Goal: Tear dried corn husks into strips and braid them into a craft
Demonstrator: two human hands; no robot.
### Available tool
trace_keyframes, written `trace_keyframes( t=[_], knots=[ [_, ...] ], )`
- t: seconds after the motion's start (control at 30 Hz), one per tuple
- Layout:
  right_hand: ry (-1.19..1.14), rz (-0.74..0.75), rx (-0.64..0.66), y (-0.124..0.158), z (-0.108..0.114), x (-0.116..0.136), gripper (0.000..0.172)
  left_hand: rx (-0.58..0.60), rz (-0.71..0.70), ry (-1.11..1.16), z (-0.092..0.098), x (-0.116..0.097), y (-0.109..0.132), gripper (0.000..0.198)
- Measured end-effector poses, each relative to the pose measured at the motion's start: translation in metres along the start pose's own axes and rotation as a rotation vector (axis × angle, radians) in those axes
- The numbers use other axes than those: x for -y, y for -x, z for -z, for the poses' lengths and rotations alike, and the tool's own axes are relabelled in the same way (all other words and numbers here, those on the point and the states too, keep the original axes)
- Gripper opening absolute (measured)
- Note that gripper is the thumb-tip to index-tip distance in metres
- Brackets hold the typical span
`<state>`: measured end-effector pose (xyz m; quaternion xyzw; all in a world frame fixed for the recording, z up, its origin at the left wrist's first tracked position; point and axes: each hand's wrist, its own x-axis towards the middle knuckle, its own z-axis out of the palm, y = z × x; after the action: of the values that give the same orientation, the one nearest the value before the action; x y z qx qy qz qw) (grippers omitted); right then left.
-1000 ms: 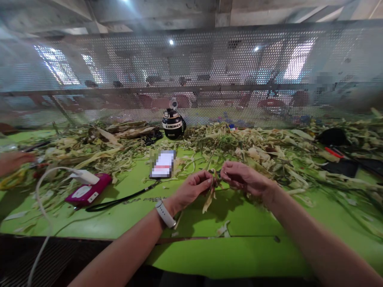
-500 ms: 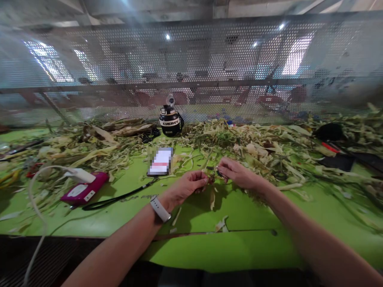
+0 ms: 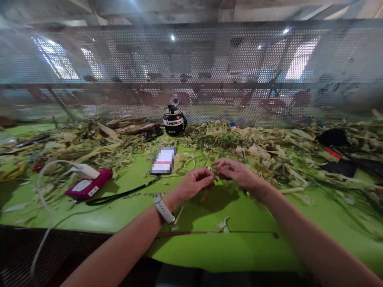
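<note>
Over the green table [image 3: 251, 215], my left hand [image 3: 196, 183] and my right hand [image 3: 236, 172] meet at the fingertips. My left hand, with a pale watch on its wrist, pinches a small greenish-brown piece of plant matter [image 3: 214, 171] between thumb and forefinger. The right fingers are closed by the same piece; what exactly they grip is too small and partly hidden. A pale scrap of husk [image 3: 223, 225] lies on the table below the hands.
A phone [image 3: 163, 160] lies left of the hands, its strap running towards a magenta power socket [image 3: 89, 185] with a white plug. Husk shreds [image 3: 260, 145] heap along the back, around a black bottle [image 3: 174, 121]. Behind stands a perforated screen [image 3: 203, 63].
My hands have drawn closer together, the left fingers now almost touching the right. The pale strip that hung beneath the fingers no longer shows clearly. The view has shifted slightly.
</note>
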<state>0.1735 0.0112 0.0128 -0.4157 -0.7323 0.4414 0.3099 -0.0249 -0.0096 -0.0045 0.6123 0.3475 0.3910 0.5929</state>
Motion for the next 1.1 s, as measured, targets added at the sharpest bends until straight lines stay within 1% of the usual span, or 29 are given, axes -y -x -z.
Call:
trace_keyframes(
  t=[0.07, 0.13, 0.27, 0.33, 0.4, 0.47, 0.53, 0.6, 0.67, 0.73, 0.8, 0.87, 0.93, 1.0, 1.03, 1.1],
  knots=[
    [0.023, 0.007, -0.096, -0.002, -0.001, 0.002, 0.034, -0.038, -0.087, -0.117, 0.0, -0.001, 0.001, 0.032],
    [0.002, -0.024, -0.127, -0.002, -0.002, 0.003, 0.034, -0.069, -0.163, -0.273, 0.001, -0.001, 0.001, 0.027],
    [-0.185, -0.13, -0.055, -0.002, -0.008, 0.006, 0.031, -0.112, -0.294, -0.513, 0.003, 0.002, 0.002, 0.019],
    [-0.24, -0.168, -0.027, -0.003, -0.011, 0.007, 0.03, -0.146, -0.348, -0.554, 0.002, 0.002, 0.002, 0.016],
    [-0.294, -0.197, -0.013, -0.003, -0.013, 0.008, 0.028, -0.188, -0.369, -0.509, 0.001, -0.001, 0.002, 0.018],
    [-0.316, -0.212, -0.014, -0.003, -0.016, 0.009, 0.024, -0.236, -0.302, -0.377, 0.0, -0.003, 0.002, 0.023],
    [-0.302, -0.225, -0.01, -0.002, -0.018, 0.01, 0.019, -0.27, -0.185, -0.237, 0.001, -0.005, 0.0, 0.027],
    [-0.277, -0.246, 0.033, 0.0, -0.02, 0.012, 0.016, -0.289, -0.11, -0.162, 0.003, -0.004, -0.002, 0.03],
    [-0.248, -0.272, 0.09, 0.001, -0.022, 0.013, 0.015, -0.308, -0.1, -0.152, 0.005, -0.003, -0.004, 0.032],
    [-0.202, -0.296, 0.085, 0.001, -0.022, 0.014, 0.015, -0.313, -0.099, -0.174, 0.006, -0.002, -0.004, 0.033],
    [-0.172, -0.323, 0.029, 0.001, -0.021, 0.016, 0.017, -0.279, -0.092, -0.207, 0.006, -0.002, -0.004, 0.034],
    [-0.181, -0.34, -0.018, 0.0, -0.019, 0.017, 0.021, -0.198, -0.079, -0.224, 0.006, -0.003, -0.003, 0.037],
    [-0.234, -0.322, -0.08, 0.0, -0.016, 0.017, 0.027, -0.113, -0.06, -0.224, 0.005, -0.003, -0.003, 0.04],
    [-0.292, -0.281, -0.144, 0.001, -0.014, 0.017, 0.033, -0.056, -0.032, -0.236, 0.004, -0.002, -0.004, 0.044],
    [-0.311, -0.264, -0.161, 0.001, -0.014, 0.018, 0.035, -0.038, -0.018, -0.249, 0.004, -0.001, -0.004, 0.044],
    [-0.315, -0.253, -0.148, 0.002, -0.014, 0.018, 0.038, -0.016, -0.001, -0.276, 0.005, 0.001, -0.005, 0.046]
  ],
)
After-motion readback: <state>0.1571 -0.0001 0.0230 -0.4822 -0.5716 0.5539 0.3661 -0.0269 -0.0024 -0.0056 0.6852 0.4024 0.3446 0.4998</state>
